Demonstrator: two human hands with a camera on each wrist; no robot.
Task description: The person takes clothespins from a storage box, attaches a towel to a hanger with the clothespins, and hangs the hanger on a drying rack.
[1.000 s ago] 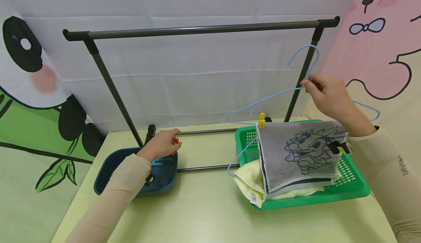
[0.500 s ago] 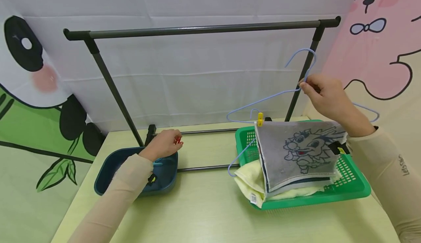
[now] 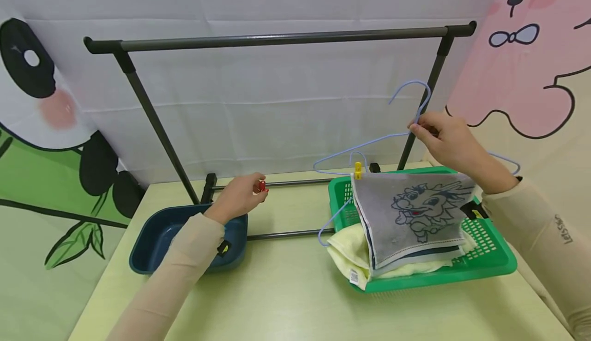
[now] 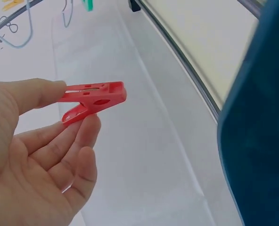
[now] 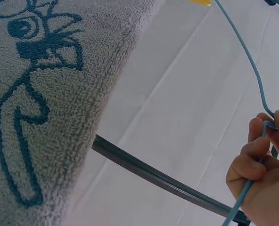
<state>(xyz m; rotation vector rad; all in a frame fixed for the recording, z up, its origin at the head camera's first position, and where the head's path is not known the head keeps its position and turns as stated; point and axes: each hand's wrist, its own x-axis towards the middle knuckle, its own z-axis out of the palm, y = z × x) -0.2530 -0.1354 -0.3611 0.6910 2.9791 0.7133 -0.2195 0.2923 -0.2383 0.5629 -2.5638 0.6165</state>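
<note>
Between thumb and fingers, my left hand (image 3: 240,195) pinches a red clothespin (image 4: 94,99), held just above the right rim of a dark blue basin (image 3: 150,241). My right hand (image 3: 448,141) grips a light blue wire hanger (image 3: 365,143) near the base of its hook. From the hanger's lower bar hangs a grey towel (image 3: 415,218) with a dragon-like drawing, fixed at its left corner by a yellow clothespin (image 3: 357,170). The towel's upper right part is hidden behind my right hand and wrist.
Under the towel stands a green basket (image 3: 489,259) with a pale yellow cloth (image 3: 346,248) in it. More hangers (image 3: 328,231) poke out around the basket. A dark metal rack (image 3: 277,39) spans the back of the table, its lower rails (image 3: 291,235) near the tabletop.
My left hand has risen from the basin and moved right with the red clothespin. My right hand has shifted slightly left and down, bringing the hanger and towel along.
</note>
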